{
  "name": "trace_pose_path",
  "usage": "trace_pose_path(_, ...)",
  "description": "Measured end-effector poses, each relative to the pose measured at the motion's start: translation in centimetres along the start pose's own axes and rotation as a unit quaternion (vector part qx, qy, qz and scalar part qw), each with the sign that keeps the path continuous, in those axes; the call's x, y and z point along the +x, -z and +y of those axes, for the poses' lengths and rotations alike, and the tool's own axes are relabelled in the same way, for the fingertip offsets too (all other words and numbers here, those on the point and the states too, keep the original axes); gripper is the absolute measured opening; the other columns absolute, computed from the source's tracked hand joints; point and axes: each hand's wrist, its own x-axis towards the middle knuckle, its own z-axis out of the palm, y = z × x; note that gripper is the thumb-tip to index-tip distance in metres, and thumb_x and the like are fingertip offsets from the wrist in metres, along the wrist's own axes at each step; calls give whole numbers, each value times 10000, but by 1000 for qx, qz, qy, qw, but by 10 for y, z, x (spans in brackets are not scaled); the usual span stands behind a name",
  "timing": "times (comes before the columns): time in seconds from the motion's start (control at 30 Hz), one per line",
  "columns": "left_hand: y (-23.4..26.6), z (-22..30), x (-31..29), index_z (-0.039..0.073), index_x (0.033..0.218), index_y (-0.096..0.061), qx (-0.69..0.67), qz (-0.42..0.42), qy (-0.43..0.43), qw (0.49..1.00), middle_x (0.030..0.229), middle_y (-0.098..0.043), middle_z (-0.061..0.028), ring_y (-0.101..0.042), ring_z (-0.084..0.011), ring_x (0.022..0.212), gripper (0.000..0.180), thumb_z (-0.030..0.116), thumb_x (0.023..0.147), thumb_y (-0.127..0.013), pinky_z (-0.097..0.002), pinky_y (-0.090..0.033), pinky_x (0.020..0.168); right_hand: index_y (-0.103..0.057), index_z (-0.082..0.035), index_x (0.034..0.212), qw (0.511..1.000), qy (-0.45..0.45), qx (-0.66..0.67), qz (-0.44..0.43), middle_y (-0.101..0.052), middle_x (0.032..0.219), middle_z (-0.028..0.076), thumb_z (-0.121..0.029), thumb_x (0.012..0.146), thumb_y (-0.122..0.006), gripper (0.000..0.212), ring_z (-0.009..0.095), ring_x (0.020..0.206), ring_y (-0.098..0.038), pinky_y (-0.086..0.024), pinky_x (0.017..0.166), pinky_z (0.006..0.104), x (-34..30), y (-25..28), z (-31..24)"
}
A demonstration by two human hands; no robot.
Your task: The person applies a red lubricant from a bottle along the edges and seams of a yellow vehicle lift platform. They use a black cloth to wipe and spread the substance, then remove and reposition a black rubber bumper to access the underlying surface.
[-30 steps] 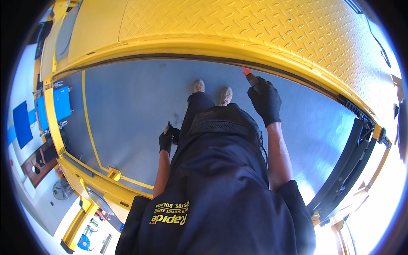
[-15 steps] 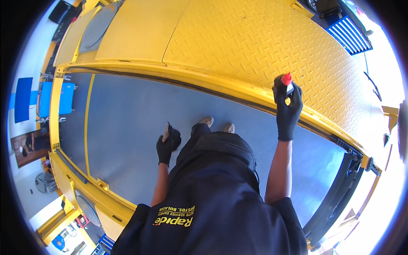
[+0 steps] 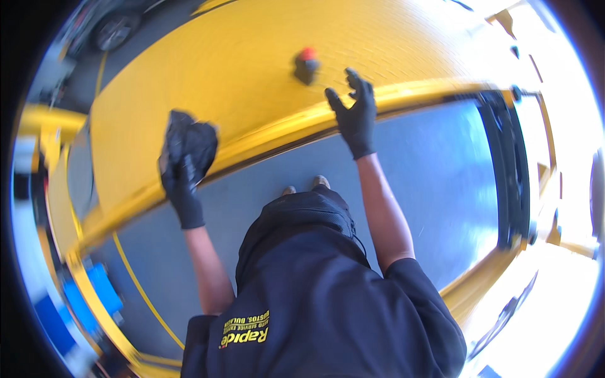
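My right hand (image 3: pixel 354 112), in a black glove, hovers with fingers spread over the edge of a yellow tread-plate platform (image 3: pixel 252 69). A small dark can with a red cap (image 3: pixel 306 64) stands on the platform just beyond that hand, apart from it. My left hand (image 3: pixel 181 176), also gloved in black, grips a crumpled black rag (image 3: pixel 189 142) and holds it against the platform's near edge. My shoes (image 3: pixel 305 185) stand on the grey floor below.
The platform's yellow rim (image 3: pixel 265 142) runs across in front of me above a grey floor pit (image 3: pixel 435 183). A dark rail (image 3: pixel 513 170) lies at the right. Blue objects (image 3: pixel 94 296) sit at the lower left. A vehicle wheel (image 3: pixel 113 28) shows at the upper left.
My right hand has set the red-capped can on the platform and let go of it. My left hand has risen from my hip with the black rag up to the platform edge.
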Motion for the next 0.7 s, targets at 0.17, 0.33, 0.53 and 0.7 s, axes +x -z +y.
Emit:
trace_pose_path(0.17, -14, -8, 49, -67, 1396, -568, -128, -65, 45, 989, 1371, -629, -139, -625, -213, 1192, 462, 186, 1021, -660, -335, -501, 1007, -662, -52, 1321, 973, -147, -126, 123, -676, 1182, 157, -168, 937, -737, 408, 278, 1061, -680, -566, 860, 381, -119, 96, 32)
trace_pose_path(0.33, -50, -46, 95, -48, 1168, -622, 200, -141, -81, 966, 1158, -727, -206, -706, -323, 1033, 433, 326, 968, -709, -421, -529, 872, -714, -41, 1203, 892, -332, -273, 141, -711, 1077, 171, -210, 950, -684, 305, 322, 1037, -702, -560, 845, 436, -314, 187, 89)
trace_pose_path(0.53, -79, -47, 96, -58, 1271, -602, 290, -75, -115, 947, 1236, -675, -226, -664, -374, 1131, 520, 343, 958, -710, -443, -540, 926, -786, -96, 946, 697, -613, -365, -64, -750, 1035, 189, -173, 916, -551, 249, 424, 959, -712, -564, 842, 547, -611, 190, 112)
trace_pose_path(0.7, -81, -8, 54, -47, 1258, -620, 257, 114, -156, 947, 1170, -682, -200, -678, -332, 1069, 413, 280, 1014, -681, -400, -559, 910, -782, -4, 993, 573, -797, -191, -13, -724, 1131, 269, -318, 838, -554, 418, 434, 1107, -690, -534, 992, 499, -674, 158, 66)
